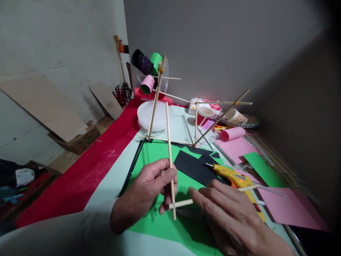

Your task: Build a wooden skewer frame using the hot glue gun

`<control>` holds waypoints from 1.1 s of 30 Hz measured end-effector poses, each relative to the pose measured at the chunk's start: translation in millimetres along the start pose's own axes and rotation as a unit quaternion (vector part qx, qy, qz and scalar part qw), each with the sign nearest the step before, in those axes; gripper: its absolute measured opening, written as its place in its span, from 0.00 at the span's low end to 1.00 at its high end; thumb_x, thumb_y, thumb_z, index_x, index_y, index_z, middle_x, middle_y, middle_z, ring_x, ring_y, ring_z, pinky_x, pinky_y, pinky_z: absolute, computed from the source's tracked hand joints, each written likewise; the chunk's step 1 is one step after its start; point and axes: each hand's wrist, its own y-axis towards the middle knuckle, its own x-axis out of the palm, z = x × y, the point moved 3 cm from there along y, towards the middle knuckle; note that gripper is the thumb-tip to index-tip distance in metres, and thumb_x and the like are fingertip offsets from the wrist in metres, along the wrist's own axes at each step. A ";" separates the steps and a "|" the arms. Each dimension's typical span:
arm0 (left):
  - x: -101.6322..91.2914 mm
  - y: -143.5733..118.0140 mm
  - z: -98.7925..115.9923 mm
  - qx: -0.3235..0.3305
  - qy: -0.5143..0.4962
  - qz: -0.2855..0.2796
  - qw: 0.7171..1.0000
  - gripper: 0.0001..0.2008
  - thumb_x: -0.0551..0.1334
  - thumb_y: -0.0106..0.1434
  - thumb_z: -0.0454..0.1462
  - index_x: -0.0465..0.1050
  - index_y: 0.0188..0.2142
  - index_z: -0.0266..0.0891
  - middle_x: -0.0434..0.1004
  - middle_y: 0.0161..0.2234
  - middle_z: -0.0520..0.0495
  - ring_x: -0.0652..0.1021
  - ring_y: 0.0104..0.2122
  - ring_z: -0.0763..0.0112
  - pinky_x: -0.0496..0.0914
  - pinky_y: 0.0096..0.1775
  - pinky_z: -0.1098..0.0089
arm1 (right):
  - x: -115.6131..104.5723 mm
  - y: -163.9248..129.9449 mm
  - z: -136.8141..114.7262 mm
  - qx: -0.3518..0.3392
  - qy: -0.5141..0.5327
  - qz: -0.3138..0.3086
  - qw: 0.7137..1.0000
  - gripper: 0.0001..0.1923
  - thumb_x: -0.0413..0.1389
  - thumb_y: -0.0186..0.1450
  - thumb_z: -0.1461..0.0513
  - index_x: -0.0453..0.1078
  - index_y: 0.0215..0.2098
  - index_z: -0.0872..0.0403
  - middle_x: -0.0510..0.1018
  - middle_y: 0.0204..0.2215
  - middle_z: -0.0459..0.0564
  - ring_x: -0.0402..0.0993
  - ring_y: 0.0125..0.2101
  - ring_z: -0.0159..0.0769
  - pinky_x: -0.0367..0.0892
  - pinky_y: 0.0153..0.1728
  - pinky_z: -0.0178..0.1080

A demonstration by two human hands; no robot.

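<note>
1. Lower centre of the frame: the left hand (153,186) pinches a long stick (169,142) between thumb and fingers.
2. Lower right: the right hand (231,209), its grip partly hidden, holds a crosswise stick (183,203) touching the long stick's lower end.
3. Right of centre: a yellow glue gun (226,172) points over black paper (189,166).
4. Upper centre: a stick frame (155,102) stands on the counter (108,193).

Single view recorded, taken by a camera worn on the person's head. It faces forward and down from behind and above the hands. The left hand (150,183) and right hand (234,217) lie at close range, low in the field. Past the hands, coverage extends across the table (115,181) to the grey wall (213,42); left of the hands, it reaches the pale wall (66,35).
</note>
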 end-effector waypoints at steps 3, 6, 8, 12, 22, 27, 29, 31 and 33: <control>-0.7 1.0 -1.4 -0.011 -0.004 -0.002 1.000 0.19 0.67 0.64 0.50 0.66 0.30 0.39 0.67 0.21 0.56 0.68 0.17 0.80 0.63 0.16 0.81 | -1.0 0.4 -1.2 -0.007 -0.017 0.004 1.000 0.20 0.48 0.68 0.73 0.69 0.56 0.67 0.77 0.30 0.56 0.69 0.31 0.41 0.66 0.33 0.41; -1.5 2.1 -2.9 -0.019 -0.006 -0.001 1.000 0.18 0.67 0.65 0.49 0.66 0.30 0.39 0.67 0.23 0.56 0.69 0.18 0.80 0.64 0.17 0.81 | -0.4 -0.4 -1.5 -0.007 -0.019 -0.005 1.000 0.21 0.48 0.67 0.72 0.69 0.57 0.67 0.77 0.30 0.55 0.69 0.33 0.42 0.67 0.34 0.41; -2.3 2.9 -4.0 -0.023 -0.006 0.003 1.000 0.18 0.66 0.66 0.49 0.66 0.30 0.39 0.67 0.24 0.55 0.69 0.18 0.79 0.63 0.17 0.80 | 1.0 -0.5 -1.1 -0.005 -0.019 -0.013 1.000 0.22 0.49 0.66 0.72 0.68 0.57 0.68 0.75 0.29 0.54 0.67 0.32 0.41 0.67 0.34 0.41; -4.3 5.2 -5.9 -0.026 -0.002 0.015 1.000 0.18 0.64 0.67 0.49 0.66 0.30 0.39 0.66 0.23 0.55 0.68 0.18 0.79 0.62 0.17 0.79 | 3.2 2.2 0.3 -0.004 -0.027 -0.007 1.000 0.20 0.49 0.64 0.73 0.70 0.54 0.68 0.71 0.26 0.51 0.62 0.29 0.39 0.61 0.29 0.40; -9.0 10.9 -6.2 -0.019 0.019 0.033 0.999 0.14 0.63 0.68 0.43 0.68 0.30 0.38 0.67 0.23 0.54 0.68 0.18 0.78 0.64 0.17 0.78 | 5.3 6.2 3.0 0.003 -0.022 -0.003 1.000 0.15 0.50 0.67 0.73 0.77 0.45 0.69 0.69 0.25 0.51 0.58 0.29 0.39 0.54 0.27 0.42; -9.5 10.6 -5.0 -0.027 0.027 0.037 0.999 0.13 0.62 0.69 0.41 0.68 0.30 0.38 0.67 0.23 0.54 0.68 0.18 0.77 0.65 0.17 0.78 | 7.0 5.5 4.3 0.003 -0.025 -0.010 1.000 0.15 0.50 0.66 0.73 0.77 0.45 0.71 0.70 0.26 0.51 0.59 0.29 0.40 0.56 0.28 0.42; -9.7 10.4 -4.7 -0.028 0.028 0.042 0.998 0.13 0.61 0.70 0.40 0.68 0.29 0.37 0.67 0.23 0.54 0.69 0.18 0.77 0.65 0.17 0.78 | 6.3 5.9 4.3 0.003 -0.025 -0.010 1.000 0.15 0.50 0.66 0.73 0.78 0.44 0.70 0.70 0.26 0.52 0.59 0.29 0.40 0.56 0.28 0.42; -9.2 10.5 -4.4 -0.033 0.031 0.044 0.998 0.13 0.60 0.70 0.39 0.68 0.29 0.37 0.67 0.23 0.53 0.69 0.17 0.77 0.65 0.16 0.78 | 5.4 6.4 4.0 0.004 -0.025 -0.011 1.000 0.15 0.50 0.66 0.73 0.78 0.44 0.70 0.70 0.26 0.51 0.59 0.29 0.39 0.56 0.28 0.41; -7.9 10.7 -4.2 -0.038 0.031 0.043 0.998 0.13 0.60 0.70 0.39 0.68 0.28 0.37 0.67 0.22 0.53 0.69 0.17 0.77 0.65 0.16 0.78 | 4.8 6.8 3.6 0.006 -0.024 -0.017 1.000 0.15 0.50 0.65 0.73 0.78 0.44 0.69 0.69 0.26 0.51 0.58 0.28 0.39 0.55 0.28 0.41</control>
